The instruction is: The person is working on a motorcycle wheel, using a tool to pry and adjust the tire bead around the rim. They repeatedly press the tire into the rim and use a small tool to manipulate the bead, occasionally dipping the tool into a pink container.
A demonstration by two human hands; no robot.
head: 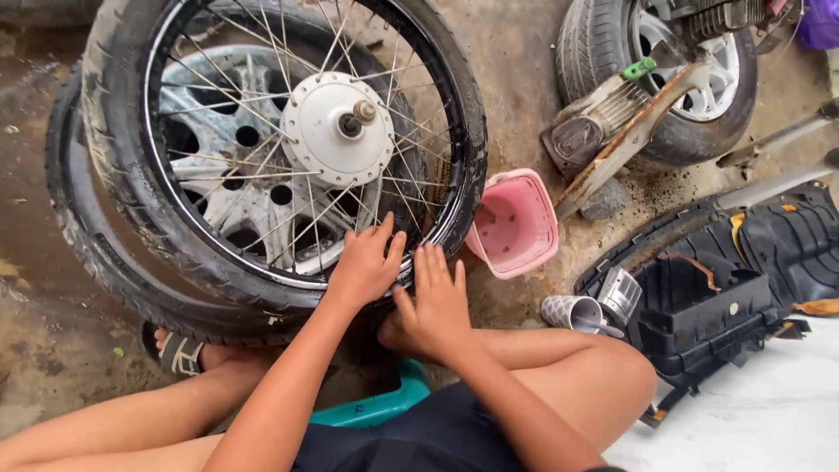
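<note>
Head view looks down on a spoked motorcycle wheel (288, 149) lying flat on a second tyre (87, 236) and an alloy rim, on a stained concrete floor (35, 350). A sandalled foot (179, 354) rests just under the stacked tyres at the left. The wheel sits directly in front of the seated person, its near edge touching both hands. It looks heavy and stiff: steel rim, thin wire spokes, a solid white hub (336, 131) with an axle stub. The black tyre (118, 114) around it seems dusty and firm, rubbery enough to grip well. The rim edge or the tyre's sidewall would be the safest places to take hold; the spokes are thin and could bend or pinch.

The left hand (363, 267) lies flat on the rim's near edge, fingers spread and reaching between the spokes, clamped on nothing. The right hand (437, 310) presses beside it on the tyre's sidewall, fingers held together and extended, thumb apart, gripping nothing.

Further right stand a pink plastic basket (516, 223), a metal cup (572, 312), black plastic fairing parts (743, 271), and another wheel (664, 79).
</note>
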